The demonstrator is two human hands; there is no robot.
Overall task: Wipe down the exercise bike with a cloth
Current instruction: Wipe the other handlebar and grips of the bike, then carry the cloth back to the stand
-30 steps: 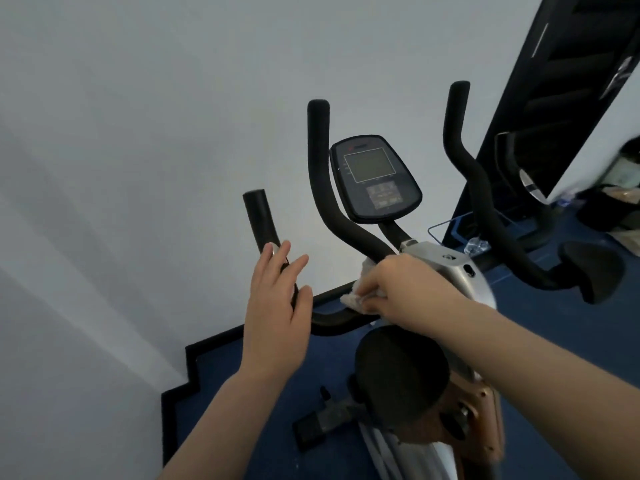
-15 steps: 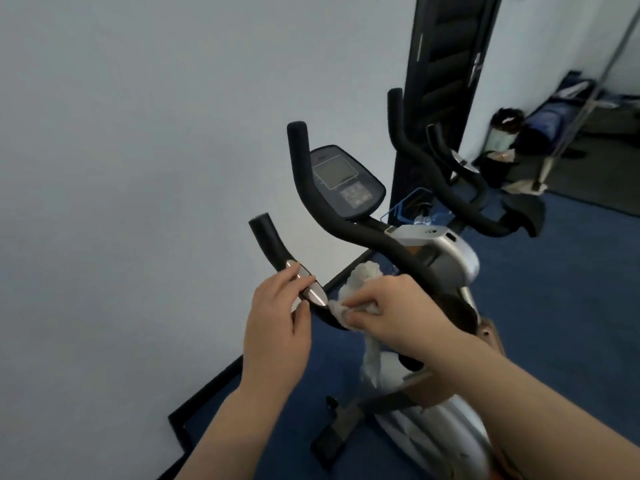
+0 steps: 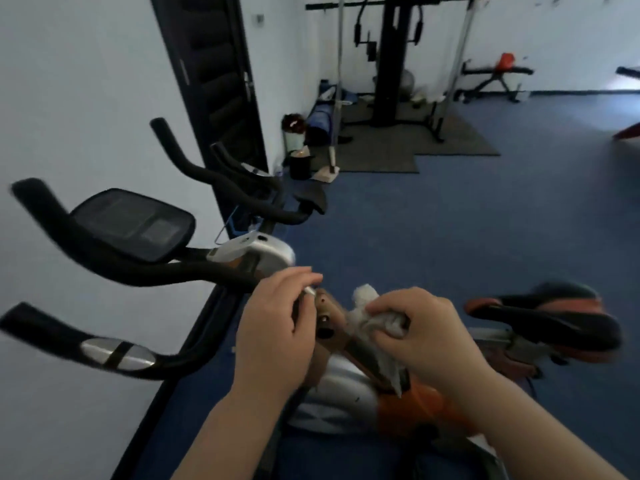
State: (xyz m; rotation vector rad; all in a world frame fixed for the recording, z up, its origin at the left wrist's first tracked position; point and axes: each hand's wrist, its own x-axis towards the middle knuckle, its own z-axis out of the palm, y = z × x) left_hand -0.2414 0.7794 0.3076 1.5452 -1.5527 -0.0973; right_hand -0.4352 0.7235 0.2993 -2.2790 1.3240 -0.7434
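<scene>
The exercise bike (image 3: 256,252) fills the left and centre, with black handlebars (image 3: 114,265), a dark console (image 3: 131,223) and a black and orange saddle (image 3: 543,317) at the right. My right hand (image 3: 426,337) is closed on a crumpled white cloth (image 3: 372,318), which is pressed against the brown frame post (image 3: 329,317) below the handlebars. My left hand (image 3: 277,327) curls around the top of that post, just left of the cloth. Something small and white shows at its fingertips, and I cannot tell what it is.
A second bike's handlebars (image 3: 221,181) stand behind, beside a black door (image 3: 211,74). A weight machine (image 3: 391,60) on a dark mat, a bench (image 3: 495,77) and a bin (image 3: 299,164) are at the back. Blue floor (image 3: 485,216) spreads to the right.
The view has swung right and down. My left hand left the lower handlebar grip and now holds the frame post. My right hand carried the cloth from the handlebar down to the post.
</scene>
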